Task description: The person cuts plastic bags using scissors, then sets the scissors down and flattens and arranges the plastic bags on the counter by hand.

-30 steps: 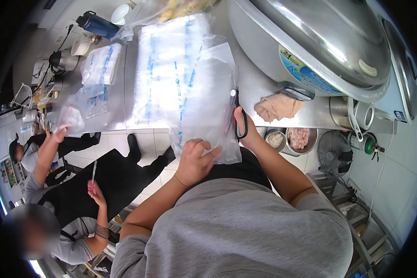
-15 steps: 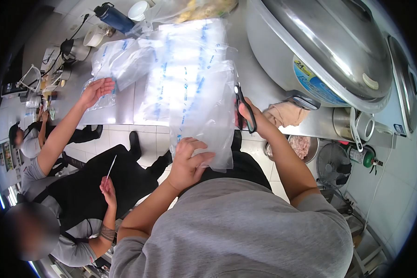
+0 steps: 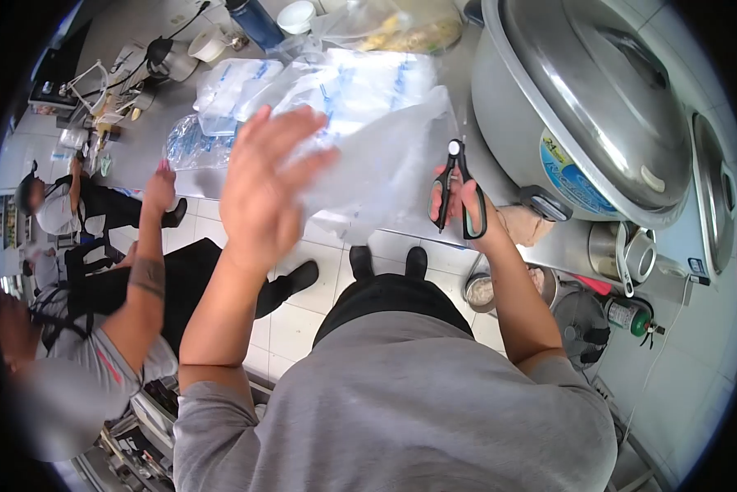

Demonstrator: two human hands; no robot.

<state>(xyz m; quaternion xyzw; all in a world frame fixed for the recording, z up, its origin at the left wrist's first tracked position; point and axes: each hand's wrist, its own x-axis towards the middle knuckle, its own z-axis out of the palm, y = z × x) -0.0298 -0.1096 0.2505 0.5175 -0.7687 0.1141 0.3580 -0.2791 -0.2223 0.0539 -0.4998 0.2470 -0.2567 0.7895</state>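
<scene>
My left hand (image 3: 268, 184) is raised over the near edge of the table, motion-blurred, its fingers spread and nothing visible in them. Just beside it, a clear plastic bag (image 3: 393, 168) is lifted at an angle, its lower edge past the table edge. My right hand (image 3: 485, 228) grips black-and-grey scissors (image 3: 454, 150) by the handle loops, which stand apart. The blades point away toward the table and are hard to make out. Behind the lifted bag lies a pile of clear plastic bags with blue print (image 3: 348, 82).
A large lidded pot (image 3: 512, 115) stands right, with a brown cloth (image 3: 523, 225) near its handle. At the back are a blue bottle (image 3: 254, 23), a white tub (image 3: 295, 15) and a bag of yellowish food (image 3: 413, 34). On the left, a co-worker's hand (image 3: 160, 190) holds something pink.
My left hand has risen from the bag's lower edge up and left. The scissors have turned more upright, with their handles spread. The co-worker has shifted and reaches to the table.
</scene>
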